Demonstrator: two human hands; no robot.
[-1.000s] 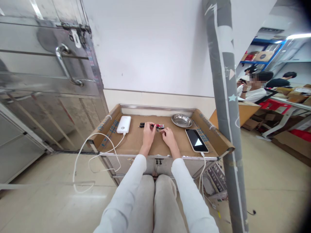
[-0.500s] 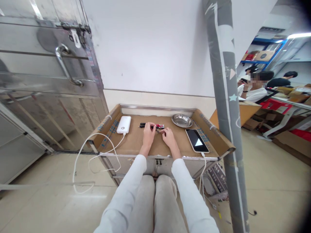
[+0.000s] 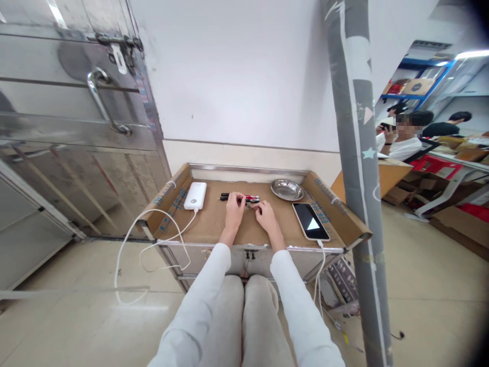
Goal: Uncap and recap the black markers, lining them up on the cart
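Observation:
Two slim pens or markers (image 3: 252,198), dark with red parts, lie side by side across the middle of the cardboard-lined tabletop (image 3: 208,224). My left hand (image 3: 234,208) is over their near side, fingers curled into a pinch and covering part of them. Just to the right, my right hand (image 3: 265,214) rests low on the cardboard, its thumb and fingers drawn together. Between the two sets of fingertips shows a small dark and silvery bit, too small to name. What each pinch holds is hidden by the fingers.
A white power bank (image 3: 195,195) with a cable lies left. To the right are a shallow metal dish (image 3: 287,189) and a phone (image 3: 311,221) on a cable. Cardboard side walls edge the top. A grey wrapped pipe (image 3: 359,153) stands right; people sit beyond it.
Both hands keep nearly the same place and pose by the pens. The view has shifted very slightly; nothing on the tabletop has visibly moved.

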